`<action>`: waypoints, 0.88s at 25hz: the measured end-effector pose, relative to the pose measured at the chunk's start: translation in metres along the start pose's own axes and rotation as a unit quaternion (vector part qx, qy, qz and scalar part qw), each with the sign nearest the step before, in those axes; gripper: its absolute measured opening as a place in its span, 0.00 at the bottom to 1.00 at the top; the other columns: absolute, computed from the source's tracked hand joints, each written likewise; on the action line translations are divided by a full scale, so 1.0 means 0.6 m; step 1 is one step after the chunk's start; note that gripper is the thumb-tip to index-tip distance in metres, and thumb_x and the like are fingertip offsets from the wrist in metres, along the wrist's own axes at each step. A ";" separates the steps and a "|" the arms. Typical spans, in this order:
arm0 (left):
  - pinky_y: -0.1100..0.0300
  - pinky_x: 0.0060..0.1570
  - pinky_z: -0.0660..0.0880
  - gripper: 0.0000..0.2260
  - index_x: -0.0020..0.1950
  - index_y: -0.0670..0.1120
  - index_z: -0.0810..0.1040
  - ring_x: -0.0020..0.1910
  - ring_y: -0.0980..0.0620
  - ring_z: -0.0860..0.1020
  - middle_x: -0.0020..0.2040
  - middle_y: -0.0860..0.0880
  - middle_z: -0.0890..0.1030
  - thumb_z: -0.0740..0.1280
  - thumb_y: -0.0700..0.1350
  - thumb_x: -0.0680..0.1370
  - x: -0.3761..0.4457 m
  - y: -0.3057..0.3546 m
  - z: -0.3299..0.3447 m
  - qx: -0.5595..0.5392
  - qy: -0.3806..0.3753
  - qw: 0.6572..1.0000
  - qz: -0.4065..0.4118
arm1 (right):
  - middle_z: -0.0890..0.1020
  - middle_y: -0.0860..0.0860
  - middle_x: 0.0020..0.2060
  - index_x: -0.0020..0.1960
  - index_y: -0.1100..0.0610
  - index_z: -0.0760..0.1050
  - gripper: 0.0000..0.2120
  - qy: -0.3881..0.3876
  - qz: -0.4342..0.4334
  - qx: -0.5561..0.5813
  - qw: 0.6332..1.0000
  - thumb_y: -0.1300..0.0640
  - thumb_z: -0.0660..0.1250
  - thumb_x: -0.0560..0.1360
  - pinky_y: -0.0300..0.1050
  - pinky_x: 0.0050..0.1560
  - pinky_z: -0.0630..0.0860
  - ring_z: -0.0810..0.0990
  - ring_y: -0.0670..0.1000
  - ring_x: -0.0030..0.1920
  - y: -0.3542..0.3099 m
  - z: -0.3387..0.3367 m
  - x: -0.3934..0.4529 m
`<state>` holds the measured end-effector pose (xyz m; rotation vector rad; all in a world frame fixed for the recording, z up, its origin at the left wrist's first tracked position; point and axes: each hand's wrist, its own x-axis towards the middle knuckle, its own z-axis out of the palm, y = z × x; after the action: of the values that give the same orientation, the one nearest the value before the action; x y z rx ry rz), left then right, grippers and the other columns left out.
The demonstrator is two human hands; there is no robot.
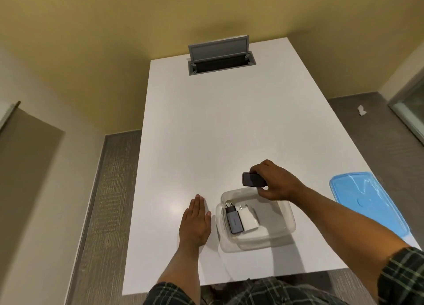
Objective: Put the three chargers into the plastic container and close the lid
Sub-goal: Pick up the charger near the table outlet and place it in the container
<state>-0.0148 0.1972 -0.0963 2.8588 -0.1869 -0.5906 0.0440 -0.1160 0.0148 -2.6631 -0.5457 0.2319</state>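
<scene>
My right hand (274,180) pinches a dark charger (252,180) above the clear plastic container's (288,215) far rim; its plug end is hidden. Inside lie a grey charger (233,219) and a white charger (249,218). My left hand (195,222) lies flat, empty, left of the container; the blue lid (367,203) sits right.

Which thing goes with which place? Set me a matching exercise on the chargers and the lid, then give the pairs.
Things:
1. white charger
2. dark charger with prongs
3. third dark charger
4. blue lid

Places:
A. flat on the table, right of the container
B. in the right hand
C. in the container, leftmost
D. in the container, beside the dark one

Pairs: 1-D, 2-C, 3-B, 4-A
</scene>
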 end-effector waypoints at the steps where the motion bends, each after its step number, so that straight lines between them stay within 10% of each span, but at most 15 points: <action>1: 0.50 0.78 0.58 0.37 0.82 0.42 0.52 0.82 0.46 0.53 0.82 0.46 0.51 0.34 0.59 0.78 -0.009 -0.001 0.005 -0.001 0.000 1.000 0.004 | 0.79 0.47 0.47 0.59 0.55 0.75 0.21 -0.014 -0.032 -0.034 0.999 0.58 0.69 0.66 0.43 0.42 0.74 0.74 0.50 0.50 0.004 0.003 -0.011; 12: 0.49 0.79 0.49 0.32 0.81 0.44 0.37 0.82 0.45 0.41 0.82 0.48 0.37 0.39 0.60 0.83 -0.028 0.015 0.016 0.029 -0.080 0.996 -0.023 | 0.80 0.49 0.43 0.52 0.55 0.77 0.19 -0.118 -0.242 -0.203 0.942 0.65 0.69 0.62 0.46 0.41 0.75 0.76 0.53 0.42 0.011 0.025 -0.025; 22: 0.47 0.79 0.40 0.32 0.79 0.45 0.30 0.80 0.45 0.33 0.80 0.48 0.30 0.46 0.56 0.85 -0.018 0.021 0.017 0.023 -0.140 0.989 -0.033 | 0.79 0.43 0.36 0.39 0.50 0.78 0.14 -0.234 -0.242 -0.306 0.891 0.62 0.71 0.56 0.43 0.41 0.69 0.78 0.52 0.43 0.017 0.062 -0.038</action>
<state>-0.0295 0.1847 -0.0983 2.8239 -0.1528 -1.0127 0.0180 -0.1205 -0.0211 -2.9166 -1.6488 0.6486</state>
